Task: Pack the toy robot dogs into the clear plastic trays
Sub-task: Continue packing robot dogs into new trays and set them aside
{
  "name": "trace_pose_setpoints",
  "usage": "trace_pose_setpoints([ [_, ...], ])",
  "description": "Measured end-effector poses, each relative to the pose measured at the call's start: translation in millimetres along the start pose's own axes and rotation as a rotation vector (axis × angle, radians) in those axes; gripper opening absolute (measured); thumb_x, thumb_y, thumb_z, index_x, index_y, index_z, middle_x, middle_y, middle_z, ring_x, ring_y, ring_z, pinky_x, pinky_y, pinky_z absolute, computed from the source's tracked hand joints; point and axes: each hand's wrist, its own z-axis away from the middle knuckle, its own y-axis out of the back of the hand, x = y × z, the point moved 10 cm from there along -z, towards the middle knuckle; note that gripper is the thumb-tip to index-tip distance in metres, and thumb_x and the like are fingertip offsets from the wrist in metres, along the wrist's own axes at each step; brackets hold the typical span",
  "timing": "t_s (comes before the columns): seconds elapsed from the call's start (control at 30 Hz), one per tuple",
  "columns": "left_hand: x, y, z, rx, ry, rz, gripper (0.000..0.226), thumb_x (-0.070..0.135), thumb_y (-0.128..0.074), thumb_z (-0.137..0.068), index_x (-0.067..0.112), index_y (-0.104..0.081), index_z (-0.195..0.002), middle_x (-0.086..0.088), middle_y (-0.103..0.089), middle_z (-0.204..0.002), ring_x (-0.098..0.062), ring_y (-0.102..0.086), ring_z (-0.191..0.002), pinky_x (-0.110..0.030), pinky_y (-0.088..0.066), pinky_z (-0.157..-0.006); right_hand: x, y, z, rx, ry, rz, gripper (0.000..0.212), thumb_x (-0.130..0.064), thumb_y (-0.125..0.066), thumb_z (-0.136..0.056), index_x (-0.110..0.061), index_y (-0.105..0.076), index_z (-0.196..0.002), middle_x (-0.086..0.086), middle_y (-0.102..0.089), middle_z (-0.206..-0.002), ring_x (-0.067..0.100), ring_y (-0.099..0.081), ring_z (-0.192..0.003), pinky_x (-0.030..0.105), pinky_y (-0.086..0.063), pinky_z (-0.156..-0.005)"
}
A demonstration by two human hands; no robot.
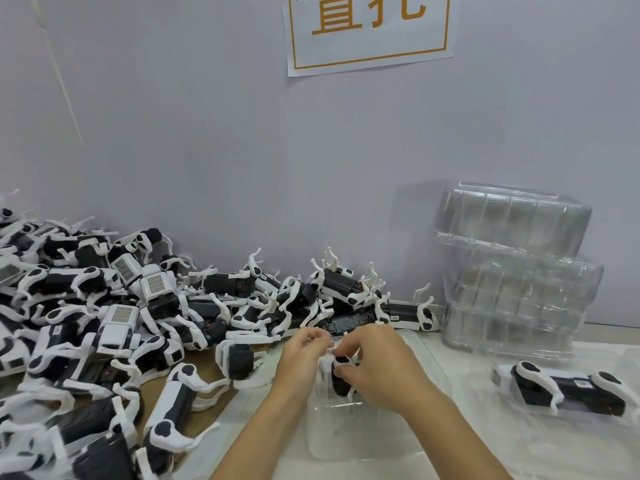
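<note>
Toy robot dogs (114, 320) are heaped across the left of the table (221, 372), and empty clear trays (516, 271) are stacked at the right against the wall. One dog (341, 375) is gripped over an open tray (367, 434) by the curled fingers of the left hand (303, 355) and right hand (377, 368). A packed dog (568, 388) is seated in a tray at the far right.

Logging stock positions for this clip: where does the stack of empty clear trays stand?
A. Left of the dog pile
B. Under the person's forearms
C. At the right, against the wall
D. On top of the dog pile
C: the tray stack rises at the right against the wall, while the dog pile spreads across the left.
</note>
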Motion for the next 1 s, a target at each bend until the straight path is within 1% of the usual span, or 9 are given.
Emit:
trace_pose_setpoints([
  [0.07, 1, 0, 0, 0.000, -0.008, -0.017, 0.006, 0.008, -0.063, -0.090, 0.012, -0.066, -0.086, -0.020, -0.070, -0.104, -0.030, -0.063, -0.107, -0.038, -0.045, -0.096, 1, 1, -1, -0.010, 0.001, -0.015, 0.023, -0.036, -0.074, -0.083, -0.036, -0.074, -0.106, -0.018, -0.062, -0.088, 0.005, -0.061, -0.083, 0.024, -0.051, -0.074],
  [0.2, 2, -1, 0, -0.007, -0.015, -0.030, 0.006, 0.006, -0.063, -0.089, 0.012, -0.065, -0.089, -0.021, -0.069, -0.106, -0.032, -0.063, -0.108, -0.040, -0.046, -0.097, 3, -1, -2, -0.012, 0.013, -0.034, 0.021, -0.036, -0.075, -0.083, -0.037, -0.076, -0.104, -0.023, -0.052, -0.075, 0.004, -0.057, -0.077, 0.019, -0.046, -0.067],
  [0.4, 2, 0, -2, -0.019, -0.012, -0.043, 0.006, 0.009, -0.065, -0.087, 0.015, -0.067, -0.087, -0.013, -0.069, -0.102, -0.026, -0.063, -0.105, -0.042, -0.045, -0.099, 7, -2, -6, -0.112, 0.010, -0.145, 0.014, -0.035, -0.068, -0.088, -0.041, -0.078, -0.095, -0.015, -0.072, -0.079, 0.006, -0.063, -0.072, 0.016, -0.050, -0.066],
  [0.5, -1, 0, -5, -0.017, 0.000, -0.028, 0.009, 0.008, -0.064, -0.087, 0.016, -0.068, -0.083, -0.011, -0.070, -0.099, -0.023, -0.064, -0.099, -0.042, -0.043, -0.099, 14, 10, -7, -0.113, 0.012, -0.197, 0.016, -0.026, -0.067, -0.090, -0.037, -0.077, -0.095, -0.021, -0.073, -0.086, -0.007, -0.064, -0.081, 0.010, -0.047, -0.069],
  [0.6, -5, 2, -8, 0.000, 0.021, 0.005, 0.015, 0.005, -0.066, -0.084, 0.019, -0.069, -0.078, -0.006, -0.070, -0.093, -0.021, -0.063, -0.093, -0.043, -0.043, -0.101, 40, 31, -7, -0.036, -0.079, -0.172, 0.013, -0.025, -0.075, -0.084, -0.038, -0.077, -0.083, -0.026, -0.068, -0.076, -0.007, -0.059, -0.077, 0.009, -0.039, -0.063],
  [0.7, -9, 1, -10, -0.004, 0.028, 0.015, 0.018, 0.005, -0.063, -0.086, 0.020, -0.069, -0.079, -0.004, -0.071, -0.092, -0.019, -0.063, -0.090, -0.039, -0.043, -0.098, 62, 42, -3, -0.048, -0.132, -0.108, 0.020, -0.027, -0.081, -0.078, -0.040, -0.072, -0.065, -0.026, -0.064, -0.066, -0.005, -0.054, -0.073, 0.011, -0.035, -0.060],
  [0.83, -8, 0, -11, -0.014, 0.019, 0.021, 0.017, 0.005, -0.058, -0.091, 0.019, -0.067, -0.084, -0.006, -0.071, -0.093, -0.019, -0.064, -0.090, -0.032, -0.044, -0.090, 66, 43, 0, -0.039, -0.163, -0.111, 0.026, -0.024, -0.084, -0.077, -0.038, -0.070, -0.060, -0.021, -0.063, -0.066, -0.009, -0.057, -0.066, 0.007, -0.036, -0.052],
  [0.9, -8, 0, -10, -0.015, 0.015, 0.009, 0.019, 0.004, -0.055, -0.093, 0.018, -0.066, -0.087, -0.010, -0.071, -0.097, -0.018, -0.064, -0.090, -0.033, -0.044, -0.091, 66, 43, -1, -0.009, -0.181, -0.106, 0.027, -0.023, -0.084, -0.077, -0.037, -0.069, -0.060, -0.019, -0.063, -0.065, -0.004, -0.058, -0.067, 0.009, -0.037, -0.054],
  [1.0, -6, -1, -8, -0.015, 0.011, -0.001, 0.019, 0.003, -0.054, -0.093, 0.017, -0.065, -0.086, -0.014, -0.071, -0.100, -0.020, -0.065, -0.092, -0.037, -0.044, -0.100, 62, 43, -1, -0.015, -0.174, -0.097, 0.025, -0.021, -0.084, -0.077, -0.036, -0.070, -0.062, -0.017, -0.065, -0.070, -0.003, -0.059, -0.077, 0.015, -0.043, -0.066],
])
